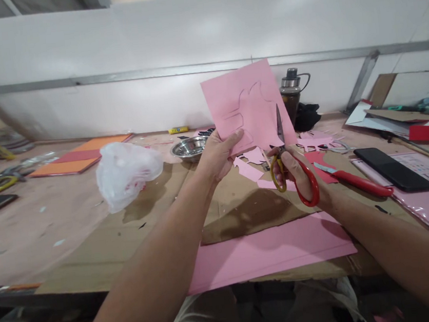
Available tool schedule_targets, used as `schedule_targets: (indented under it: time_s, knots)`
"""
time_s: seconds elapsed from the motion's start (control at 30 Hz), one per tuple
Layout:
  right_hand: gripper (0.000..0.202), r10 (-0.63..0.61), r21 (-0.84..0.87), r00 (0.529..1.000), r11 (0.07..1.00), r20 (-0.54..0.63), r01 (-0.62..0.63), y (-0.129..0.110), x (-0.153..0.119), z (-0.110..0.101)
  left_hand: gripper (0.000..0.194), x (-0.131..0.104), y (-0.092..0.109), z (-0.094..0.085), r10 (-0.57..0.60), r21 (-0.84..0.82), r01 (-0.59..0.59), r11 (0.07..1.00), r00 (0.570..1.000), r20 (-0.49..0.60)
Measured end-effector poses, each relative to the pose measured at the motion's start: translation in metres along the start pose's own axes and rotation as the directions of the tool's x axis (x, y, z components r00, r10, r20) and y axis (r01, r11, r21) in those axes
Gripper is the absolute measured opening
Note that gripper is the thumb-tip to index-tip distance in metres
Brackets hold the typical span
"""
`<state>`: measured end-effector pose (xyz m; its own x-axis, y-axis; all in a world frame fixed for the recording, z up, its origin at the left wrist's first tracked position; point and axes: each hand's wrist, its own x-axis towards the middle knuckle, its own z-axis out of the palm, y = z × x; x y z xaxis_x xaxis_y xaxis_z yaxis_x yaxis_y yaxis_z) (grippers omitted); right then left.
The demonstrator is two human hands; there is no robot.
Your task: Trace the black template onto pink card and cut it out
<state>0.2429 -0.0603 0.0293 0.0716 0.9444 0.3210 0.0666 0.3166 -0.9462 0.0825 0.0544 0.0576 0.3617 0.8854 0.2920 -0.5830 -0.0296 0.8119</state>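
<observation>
My left hand [221, 152] pinches the lower left edge of a pink paper sheet [226, 95], lifted above the table and tilted toward me. Dark outlines of a shape are drawn on the sheet. In my right hand [295, 170] are scissors [311, 191] with one red and one yellow handle loop, fingers through the loops. Their blades point upward at the sheet's lower right part, where the paper's lower edge is cut in a curve. Pink paper scraps [248, 169] lie on the cardboard [161, 239] below my hands.
A metal bowl [188, 151] and a white plastic bag [126, 173] are to the left. At right lie a red-handled knife [362, 184] and a black phone [393, 169]. A dark bottle [290, 98] stands behind. A large pink sheet [271, 252] lies along the front edge.
</observation>
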Motion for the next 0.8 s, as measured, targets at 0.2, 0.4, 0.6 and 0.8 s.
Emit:
schedule_targets:
  time_s: [0.2, 0.4, 0.6, 0.8]
  knots:
    - [0.038, -0.019, -0.026, 1.0, 0.999, 0.018, 0.019, -0.0061, -0.0006, 0.0019, 0.03, -0.0022, 0.0018, 0.0027, -0.014, -0.002, 0.014, 1.0, 1.0, -0.022]
    - [0.045, 0.008, -0.001, 1.0, 1.0, -0.021, -0.008, -0.0049, 0.0014, 0.0033, 0.032, -0.0032, 0.0014, 0.0032, -0.012, -0.019, 0.012, 1.0, 1.0, -0.011]
    - [0.045, 0.009, -0.014, 0.999, 1.0, -0.042, -0.009, -0.0028, -0.0004, 0.0031, 0.031, -0.0039, 0.002, 0.003, -0.01, -0.014, 0.01, 1.0, 1.0, 0.012]
    - [0.038, 0.018, -0.032, 0.999, 0.999, -0.046, -0.02, -0.0009, -0.0012, 0.0028, 0.027, -0.0002, 0.0044, 0.0001, -0.02, -0.044, 0.021, 0.999, 0.999, 0.025]
